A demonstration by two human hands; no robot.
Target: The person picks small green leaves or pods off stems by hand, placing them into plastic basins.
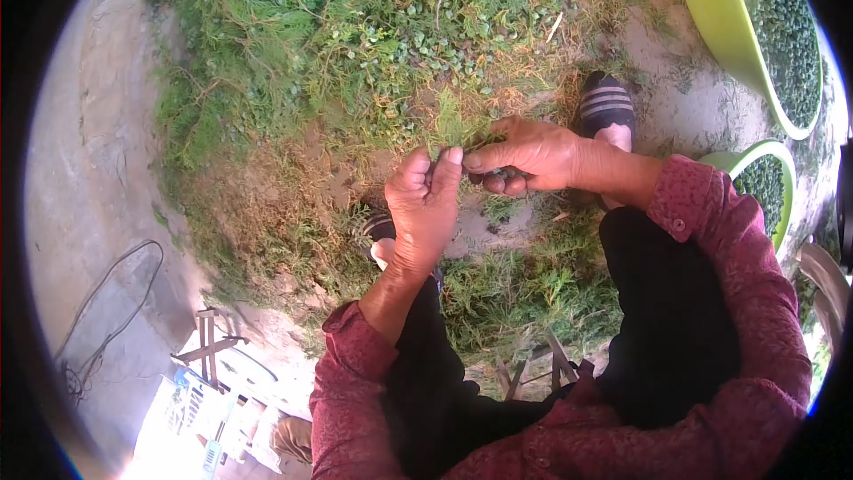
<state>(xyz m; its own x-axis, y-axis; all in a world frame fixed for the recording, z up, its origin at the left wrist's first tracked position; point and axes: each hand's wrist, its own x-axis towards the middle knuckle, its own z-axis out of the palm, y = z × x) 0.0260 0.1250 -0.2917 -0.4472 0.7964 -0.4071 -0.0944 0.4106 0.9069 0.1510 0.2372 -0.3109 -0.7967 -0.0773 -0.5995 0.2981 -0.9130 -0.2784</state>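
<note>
Near the middle of the frame, left hand (419,200) with fingers bent toward the thumb, and right hand (526,157) with thumb and fingers drawn together, thumb tips just beside each other. Just above the fingertips, a light green sprig (450,120); cannot tell whether pinched in either hand or lying behind. Across the upper middle and upper left, a heap of green cuttings (293,44) with small pale-green bits among the leaves, browner toward its lower edge. At upper right, a large yellow-green tub (715,13) with small green pieces inside; below it, at right, a smaller green tub (785,169), similarly filled.
</note>
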